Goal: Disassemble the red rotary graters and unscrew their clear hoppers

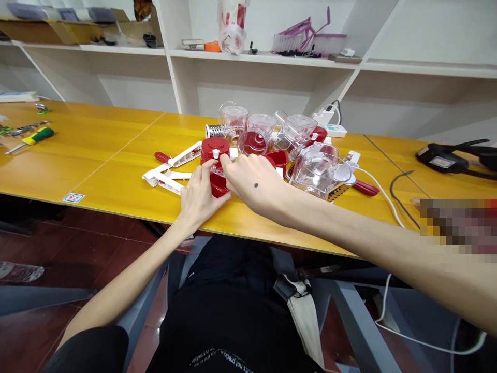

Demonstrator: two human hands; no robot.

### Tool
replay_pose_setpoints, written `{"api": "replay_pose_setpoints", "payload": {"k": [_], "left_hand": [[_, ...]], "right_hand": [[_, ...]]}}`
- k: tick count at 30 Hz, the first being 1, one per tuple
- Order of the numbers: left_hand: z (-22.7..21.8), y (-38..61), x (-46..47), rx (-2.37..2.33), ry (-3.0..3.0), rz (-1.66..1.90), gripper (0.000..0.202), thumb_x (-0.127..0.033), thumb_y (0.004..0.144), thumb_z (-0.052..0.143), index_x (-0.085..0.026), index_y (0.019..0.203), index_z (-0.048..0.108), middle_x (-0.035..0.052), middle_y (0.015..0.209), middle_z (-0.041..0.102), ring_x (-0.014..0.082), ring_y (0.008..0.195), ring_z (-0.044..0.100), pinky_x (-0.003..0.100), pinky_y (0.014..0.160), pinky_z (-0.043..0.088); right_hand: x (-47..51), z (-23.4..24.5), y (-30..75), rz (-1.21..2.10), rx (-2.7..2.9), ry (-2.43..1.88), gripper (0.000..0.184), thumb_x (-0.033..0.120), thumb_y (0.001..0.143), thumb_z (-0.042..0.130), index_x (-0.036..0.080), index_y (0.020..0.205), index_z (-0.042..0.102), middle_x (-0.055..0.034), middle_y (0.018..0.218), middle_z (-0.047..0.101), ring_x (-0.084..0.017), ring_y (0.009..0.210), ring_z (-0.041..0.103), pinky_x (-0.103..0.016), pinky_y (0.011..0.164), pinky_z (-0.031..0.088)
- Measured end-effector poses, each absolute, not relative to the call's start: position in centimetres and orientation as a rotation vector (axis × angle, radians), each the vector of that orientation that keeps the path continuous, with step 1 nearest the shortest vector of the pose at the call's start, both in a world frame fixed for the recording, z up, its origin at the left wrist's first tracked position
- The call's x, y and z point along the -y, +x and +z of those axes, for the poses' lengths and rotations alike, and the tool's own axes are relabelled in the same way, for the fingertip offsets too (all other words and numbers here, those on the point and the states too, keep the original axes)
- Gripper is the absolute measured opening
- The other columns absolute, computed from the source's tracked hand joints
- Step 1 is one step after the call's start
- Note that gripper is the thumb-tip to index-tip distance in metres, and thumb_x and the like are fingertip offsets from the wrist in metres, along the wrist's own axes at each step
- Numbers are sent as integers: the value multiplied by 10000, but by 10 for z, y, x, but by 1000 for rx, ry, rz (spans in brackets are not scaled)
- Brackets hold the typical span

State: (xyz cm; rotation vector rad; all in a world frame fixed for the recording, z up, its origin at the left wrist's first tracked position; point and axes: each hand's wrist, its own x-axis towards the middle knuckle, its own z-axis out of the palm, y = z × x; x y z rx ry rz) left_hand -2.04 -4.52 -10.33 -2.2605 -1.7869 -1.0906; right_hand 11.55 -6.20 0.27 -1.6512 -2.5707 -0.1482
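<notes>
Near the table's front edge, my left hand (201,192) grips a small red plastic part (219,185), thumb below and fingers along its upper left side. A bit of clear plastic shows at its top. My right hand (252,178) bends over the same part from the right with its fingers closed; its own grip is hidden under the hand. Just behind the fingers stands a round red plastic piece (215,147) with a white clip. White hinged arms (171,175) lie left of my hands. Several clear plastic cups (261,124) are grouped behind.
A metal grater drum (213,131) lies by the cups. To the right are a clear housing (316,166), a red handle (366,188) and a white cable (382,191). A screwdriver (39,135) lies far left, a black strapped device (442,158) far right. White shelves (252,77) rise behind.
</notes>
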Motion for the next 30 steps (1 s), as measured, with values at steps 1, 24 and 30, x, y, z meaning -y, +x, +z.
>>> {"api": "replay_pose_setpoints", "payload": {"k": [1,24,30], "left_hand": [[-104,-21,45,1793,-2261,-1105,754,-407,778,763,-224,1405,386,130,1325,640,336,1190,652,399,782,593],[-116,-32,32,1525,-2601,-1344,741,-360,855,755,-242,1447,324,172,1435,514,320,1338,558,511,1057,529],[-126,-33,23,1413,-2613,-1368,794,-377,835,779,-240,1471,323,172,1418,496,341,1360,521,549,1102,482]], "right_hand": [[62,3,116,-134,2564,-1653,289,203,949,405,63,1141,569,-69,961,632,-56,882,564,-224,883,475],[75,-39,154,947,1444,-1111,521,606,788,629,141,942,452,-35,853,674,-64,716,670,-145,551,537],[99,-51,148,1327,1151,-1021,579,609,707,718,128,910,466,-47,873,678,-118,737,709,-213,548,591]]}}
